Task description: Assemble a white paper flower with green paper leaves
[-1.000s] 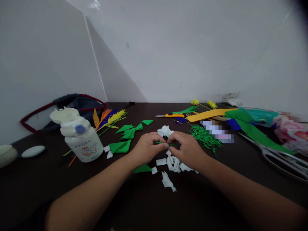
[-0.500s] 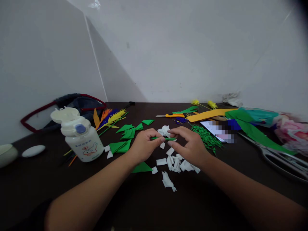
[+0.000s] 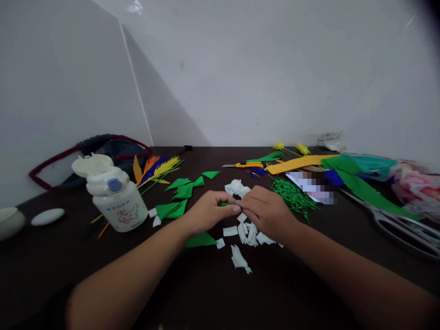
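Note:
Both hands meet above the dark table (image 3: pixel 206 293). My left hand (image 3: pixel 209 211) pinches a thin green paper strip (image 3: pixel 225 203) between thumb and forefinger. My right hand (image 3: pixel 264 210) grips the same strip from the right, fingertips touching the left hand's. Only a short bit of the strip shows between the fingers. Several white paper scraps (image 3: pixel 249 233) lie just under and in front of the hands. A crumpled white paper ball (image 3: pixel 236 187) sits just behind them. A green paper triangle (image 3: pixel 201 240) lies by my left wrist.
A white glue bottle (image 3: pixel 115 195) with its lid flipped back stands at the left. Folded green pieces (image 3: pixel 180 190), coloured paper feathers (image 3: pixel 158 168), green shreds (image 3: pixel 292 195), a yellow utility knife (image 3: pixel 245 165), coloured paper sheets (image 3: pixel 343 169) and big scissors (image 3: pixel 402 227) surround the hands. A bag (image 3: pixel 103 151) lies at back left.
My right hand had opened and lifted off the strip half a second ago; now it has come back down and closed on it beside my left hand.

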The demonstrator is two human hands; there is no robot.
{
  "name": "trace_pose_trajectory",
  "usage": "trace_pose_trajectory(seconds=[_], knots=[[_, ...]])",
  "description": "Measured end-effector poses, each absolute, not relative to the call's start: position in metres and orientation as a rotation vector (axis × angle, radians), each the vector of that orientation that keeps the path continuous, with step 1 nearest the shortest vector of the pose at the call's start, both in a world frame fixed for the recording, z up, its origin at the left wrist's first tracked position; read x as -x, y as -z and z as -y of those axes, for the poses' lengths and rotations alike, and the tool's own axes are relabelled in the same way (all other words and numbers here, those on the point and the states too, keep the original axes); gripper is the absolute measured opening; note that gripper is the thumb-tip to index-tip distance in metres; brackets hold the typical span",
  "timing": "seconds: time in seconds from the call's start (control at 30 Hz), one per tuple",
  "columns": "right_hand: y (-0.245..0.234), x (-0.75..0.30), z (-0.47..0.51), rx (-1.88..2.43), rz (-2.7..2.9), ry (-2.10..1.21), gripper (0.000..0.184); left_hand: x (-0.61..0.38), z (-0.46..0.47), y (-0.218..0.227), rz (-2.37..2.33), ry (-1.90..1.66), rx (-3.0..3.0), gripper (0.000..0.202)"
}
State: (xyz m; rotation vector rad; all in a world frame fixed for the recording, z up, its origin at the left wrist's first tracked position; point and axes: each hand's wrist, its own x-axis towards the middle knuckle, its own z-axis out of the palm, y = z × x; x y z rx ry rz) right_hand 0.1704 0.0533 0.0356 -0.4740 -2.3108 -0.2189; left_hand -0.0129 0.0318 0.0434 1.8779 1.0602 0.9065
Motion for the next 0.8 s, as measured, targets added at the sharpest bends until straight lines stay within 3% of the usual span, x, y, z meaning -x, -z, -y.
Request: trace_pose_trajectory(seconds=[0.2,0.4,0.47,0.53,0.7,0.8], knots=[[-0.036,-0.17,-0.054,0.472,2.294,0.113,0.018,0.014,-0.033,-0.042,-1.126,-0.996,-2.168,0.016],[-0.045,-0.17,-0.052,0.85,2.11,-0.655,0.009,0.014,-0.03,-0.045,-1.171,-1.163,-2.752,0.019],[-0.046,-0.169,-0.052,0.901,2.079,-0.764,0.01,0.014,-0.029,-0.046,-1.201,-1.158,-2.791,0.02],[-0.045,-0.169,-0.053,0.882,2.102,-0.657,0.009,0.014,-0.029,-0.046,-1.23,-1.084,-2.682,0.021],[-0.037,-0.171,-0.054,0.591,2.31,0.037,0.018,0.015,-0.032,-0.045,-1.138,-0.888,-2.121,0.029],[-0.035,-0.174,-0.054,0.496,2.421,0.289,0.025,0.016,-0.034,-0.042,-1.008,-0.821,-1.944,0.026]])
